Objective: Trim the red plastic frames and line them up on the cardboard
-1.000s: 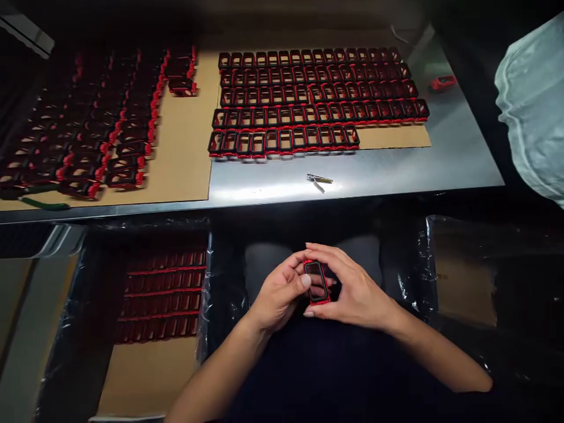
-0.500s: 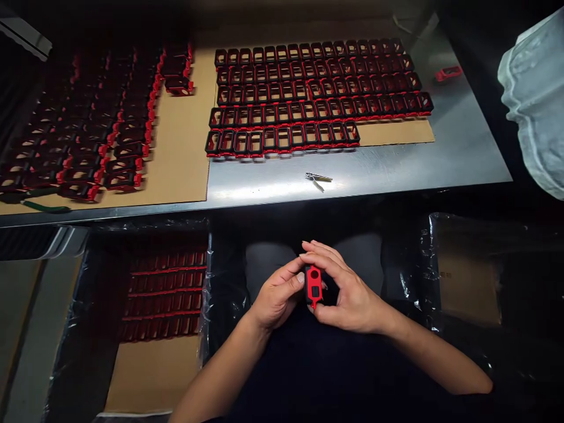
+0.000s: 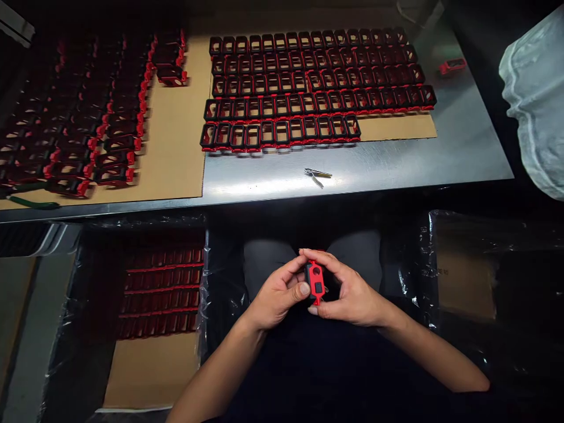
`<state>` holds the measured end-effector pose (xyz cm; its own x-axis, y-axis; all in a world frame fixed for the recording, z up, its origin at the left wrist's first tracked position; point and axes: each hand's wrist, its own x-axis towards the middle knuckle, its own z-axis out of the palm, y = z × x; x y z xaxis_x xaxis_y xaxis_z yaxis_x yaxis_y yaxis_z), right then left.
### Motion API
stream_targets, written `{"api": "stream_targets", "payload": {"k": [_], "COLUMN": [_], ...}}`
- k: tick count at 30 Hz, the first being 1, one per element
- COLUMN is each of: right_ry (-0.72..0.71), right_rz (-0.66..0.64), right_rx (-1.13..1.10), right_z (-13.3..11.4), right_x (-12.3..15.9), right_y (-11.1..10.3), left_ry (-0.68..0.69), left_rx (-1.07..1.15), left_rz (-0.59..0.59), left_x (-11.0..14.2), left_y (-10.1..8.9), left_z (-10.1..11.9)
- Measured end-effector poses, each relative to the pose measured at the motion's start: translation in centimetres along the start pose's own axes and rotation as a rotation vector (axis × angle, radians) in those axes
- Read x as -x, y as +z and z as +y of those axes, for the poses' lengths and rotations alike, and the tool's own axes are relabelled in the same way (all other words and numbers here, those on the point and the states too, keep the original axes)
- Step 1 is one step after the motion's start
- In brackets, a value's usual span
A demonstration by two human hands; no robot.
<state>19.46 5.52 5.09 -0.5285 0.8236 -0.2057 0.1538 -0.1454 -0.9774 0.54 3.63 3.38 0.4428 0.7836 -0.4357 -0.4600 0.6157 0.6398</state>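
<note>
Two-handed grip on one red-and-black frame point(image 3: 316, 279)
Left hand point(image 3: 277, 296) has its thumb on the side, right hand point(image 3: 355, 294) has fingers clamped around the ends; clippers point(image 3: 318, 174) well past the fingertips.

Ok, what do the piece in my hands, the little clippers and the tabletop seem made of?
Red-and-black piece: probably matte molded plastic, judging by its even color and cutouts. Clippers: likely bare metal, from their silvery glint. Tabletop: seemingly satin metal, given its gray, blurred sheen.
</note>
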Motion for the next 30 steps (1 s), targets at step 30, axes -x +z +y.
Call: {"api": "stream_targets", "payload": {"k": [30], "right_ry": [-0.083], "right_rz": [0.022], "right_rx": [-0.065], "right_z": [1.9], "right_x": [0.4], "right_y": [0.1], "left_ry": [0.046], "left_rx": [-0.167], "left_rz": [-0.125], "left_x": [0.8], "left_y": [-0.3], "left_z": [0.8]}}
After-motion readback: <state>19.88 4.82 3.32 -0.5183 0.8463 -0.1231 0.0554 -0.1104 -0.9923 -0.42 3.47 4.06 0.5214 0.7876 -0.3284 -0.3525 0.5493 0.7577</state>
